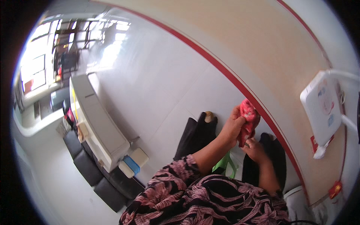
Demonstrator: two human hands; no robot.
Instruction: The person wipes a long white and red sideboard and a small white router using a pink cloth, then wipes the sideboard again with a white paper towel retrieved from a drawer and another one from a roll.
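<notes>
A red patterned cloth hangs bunched in front of me, beside the red edge of the table. My left hand grips its upper left side with thumb and fingers. Low at the cloth's bottom end is my right hand, its fingers curled near the lower corner; whether they pinch the cloth is hard to tell. Beneath my forearms part of a green plastic stool shows between my legs.
A white panel-like device stands on the table at right, with crumpled white tissue beside it. A red packet lies lower right. At left are a long white cabinet and a black sofa. A white bin is near my right side.
</notes>
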